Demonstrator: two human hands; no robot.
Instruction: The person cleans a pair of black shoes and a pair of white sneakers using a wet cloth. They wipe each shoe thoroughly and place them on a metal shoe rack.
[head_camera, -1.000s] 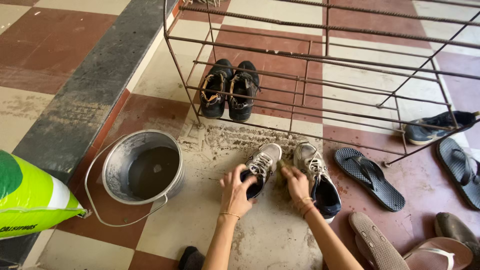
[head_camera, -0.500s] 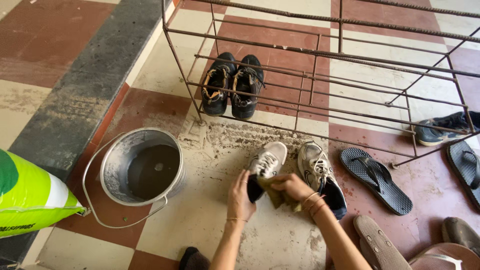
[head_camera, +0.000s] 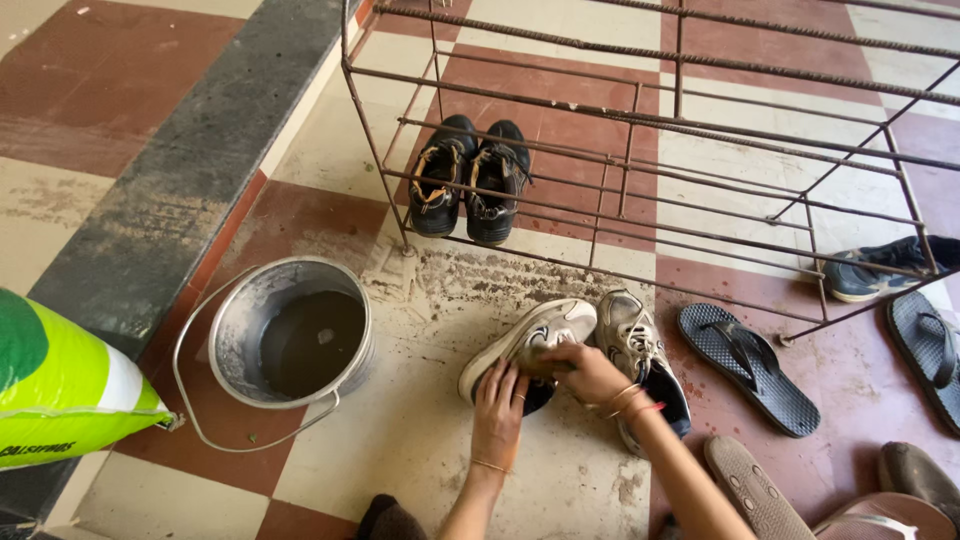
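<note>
Bare forearms, a thin bangle on the left wrist, red-and-gold bangles on the right wrist.

A metal bucket stands on the tiled floor left of centre, dark water inside, its wire handle lying down around it. At the left edge, a green and white bag pokes in. Up top, a rusty bar rack stands on the floor, a pair of black shoes tucked under its left end. By its right foot lies a dark flip-flop; a blue shoe and another dark flip-flop sit at the right edge. Tan sandals crowd the bottom right corner.
</note>
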